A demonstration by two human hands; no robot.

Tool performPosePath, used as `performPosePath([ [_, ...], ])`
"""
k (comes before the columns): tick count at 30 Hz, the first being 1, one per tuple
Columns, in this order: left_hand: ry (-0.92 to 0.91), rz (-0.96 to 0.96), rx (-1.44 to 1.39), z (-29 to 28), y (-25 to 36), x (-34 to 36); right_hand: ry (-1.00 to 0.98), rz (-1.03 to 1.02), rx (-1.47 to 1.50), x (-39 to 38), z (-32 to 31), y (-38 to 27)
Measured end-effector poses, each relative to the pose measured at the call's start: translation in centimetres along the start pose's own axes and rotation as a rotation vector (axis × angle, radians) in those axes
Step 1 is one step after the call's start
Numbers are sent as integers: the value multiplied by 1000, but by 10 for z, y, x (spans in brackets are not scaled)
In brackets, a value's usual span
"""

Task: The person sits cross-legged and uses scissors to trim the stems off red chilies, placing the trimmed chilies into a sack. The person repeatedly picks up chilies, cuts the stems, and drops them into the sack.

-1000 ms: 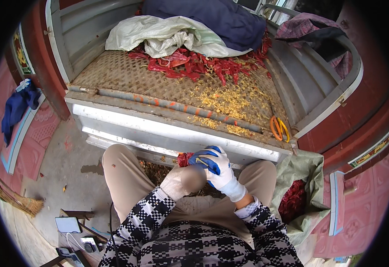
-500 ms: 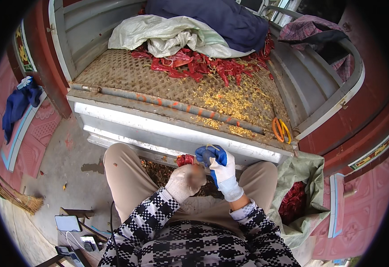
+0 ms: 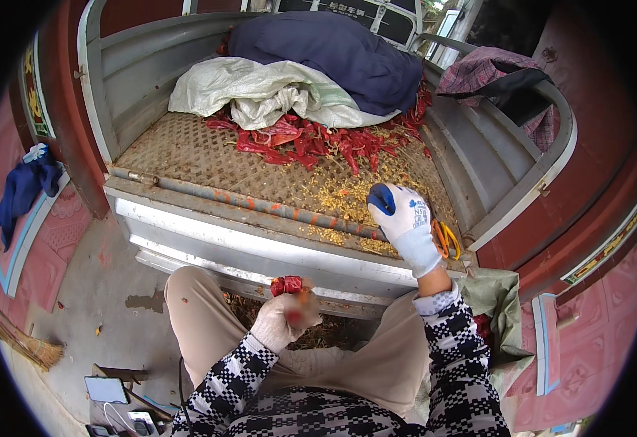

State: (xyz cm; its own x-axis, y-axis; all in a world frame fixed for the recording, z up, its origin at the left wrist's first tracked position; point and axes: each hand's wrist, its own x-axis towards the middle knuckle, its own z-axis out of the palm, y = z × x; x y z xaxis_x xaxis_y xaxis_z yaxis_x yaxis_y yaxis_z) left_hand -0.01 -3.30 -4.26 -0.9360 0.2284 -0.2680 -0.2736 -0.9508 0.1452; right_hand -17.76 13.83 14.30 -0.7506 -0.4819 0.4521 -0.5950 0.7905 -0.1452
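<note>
Red peppers (image 3: 286, 285); black-and-white checked sleeves (image 3: 225, 386); navy cloth (image 3: 326, 54).

I see passable room over the truck bed's (image 3: 162, 149) left side, but red peppers (image 3: 304, 138) and a pale sack (image 3: 213, 84) block farther in, and orange loops (image 3: 446, 239) crowd the right hand (image 3: 404, 218).

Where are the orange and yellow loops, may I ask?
The loops are right of centre in the head view, at the cargo bed's near edge beside the right hand.
</note>
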Motion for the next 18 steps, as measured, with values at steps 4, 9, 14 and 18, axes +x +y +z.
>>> performPosePath([
  [4, 32, 25, 54, 23, -1, -7, -113, 224, -209, 81, 33, 20],
  [9, -36, 14, 71, 2, 5, -9, -241, 319, -245, 115, 73, 24],
  [14, 53, -18, 80, -12, 12, -4, -83, 421, 87, 108, 72, 67],
  [18, -87, 90, 137, 30, 3, -6, -52, 578, 683, 61, 27, 56],
])
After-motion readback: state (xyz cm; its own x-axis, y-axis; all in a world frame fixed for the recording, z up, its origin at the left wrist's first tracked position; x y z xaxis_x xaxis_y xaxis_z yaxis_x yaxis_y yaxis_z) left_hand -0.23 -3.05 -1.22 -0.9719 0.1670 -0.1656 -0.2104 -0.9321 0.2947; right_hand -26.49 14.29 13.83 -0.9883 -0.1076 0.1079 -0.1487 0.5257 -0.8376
